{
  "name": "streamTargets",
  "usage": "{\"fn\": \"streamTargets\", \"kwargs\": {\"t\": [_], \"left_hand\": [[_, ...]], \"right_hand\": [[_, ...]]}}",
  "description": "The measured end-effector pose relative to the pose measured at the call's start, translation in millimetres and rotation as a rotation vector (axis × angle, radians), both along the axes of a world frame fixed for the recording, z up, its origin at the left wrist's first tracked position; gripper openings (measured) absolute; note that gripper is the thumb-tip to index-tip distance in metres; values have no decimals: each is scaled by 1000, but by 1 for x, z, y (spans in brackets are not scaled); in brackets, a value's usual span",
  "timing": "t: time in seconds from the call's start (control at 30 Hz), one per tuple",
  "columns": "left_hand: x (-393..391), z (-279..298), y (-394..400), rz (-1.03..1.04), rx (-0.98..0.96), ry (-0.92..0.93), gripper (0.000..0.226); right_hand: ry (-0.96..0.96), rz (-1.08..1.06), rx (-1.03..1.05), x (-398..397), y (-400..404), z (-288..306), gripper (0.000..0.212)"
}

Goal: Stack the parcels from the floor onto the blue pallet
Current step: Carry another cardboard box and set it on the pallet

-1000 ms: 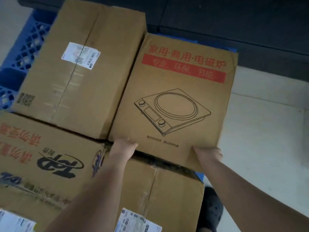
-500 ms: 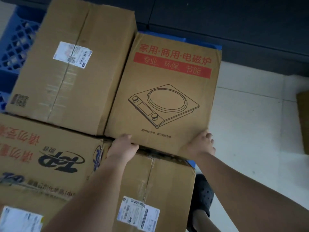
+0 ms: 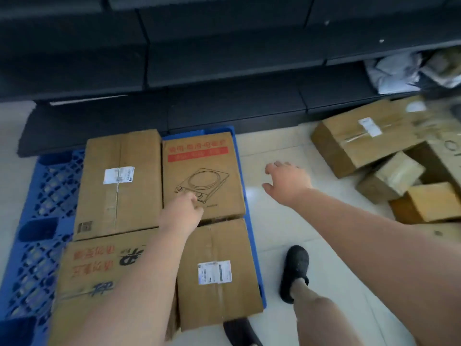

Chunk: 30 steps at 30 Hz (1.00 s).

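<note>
The cooker-print parcel (image 3: 203, 171) lies flat on the blue pallet (image 3: 47, 196) at centre frame, beside a labelled parcel (image 3: 119, 183) on its left and above another labelled parcel (image 3: 217, 270). A red-lettered parcel (image 3: 104, 270) fills the lower left. The left hand (image 3: 183, 213) hangs over the cooker parcel's near edge, fingers loosely curled, holding nothing. The right hand (image 3: 289, 182) hovers over the floor, fingers spread. More parcels (image 3: 361, 143) sit at right on the floor.
</note>
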<state>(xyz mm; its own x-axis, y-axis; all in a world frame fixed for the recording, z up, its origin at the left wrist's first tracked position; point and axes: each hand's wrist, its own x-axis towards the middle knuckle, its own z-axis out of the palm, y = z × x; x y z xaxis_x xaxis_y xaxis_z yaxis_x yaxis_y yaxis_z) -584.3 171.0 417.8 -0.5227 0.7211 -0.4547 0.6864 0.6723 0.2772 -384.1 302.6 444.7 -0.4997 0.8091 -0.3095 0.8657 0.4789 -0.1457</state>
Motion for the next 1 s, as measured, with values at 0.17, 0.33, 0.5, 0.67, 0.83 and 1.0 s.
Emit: {"fn": "streamTargets", "kwargs": {"t": [0.17, 0.33, 0.5, 0.67, 0.83, 1.0], "left_hand": [[82, 94, 13, -274, 53, 42, 29], [180, 132, 43, -458, 92, 88, 30], [304, 130, 58, -639, 65, 95, 29], [460, 120, 71, -789, -7, 30, 21], [612, 117, 79, -968, -29, -27, 12], [720, 116, 80, -1189, -80, -57, 27]], "right_hand": [[-51, -114, 104, 98, -32, 89, 40], [-47, -295, 149, 193, -50, 123, 40], [-52, -466, 88, 311, -73, 118, 40], [-50, -650, 20, 459, -100, 104, 30], [-73, -907, -58, 599, -128, 94, 31], [-61, -1208, -179, 696, -169, 87, 37]]}}
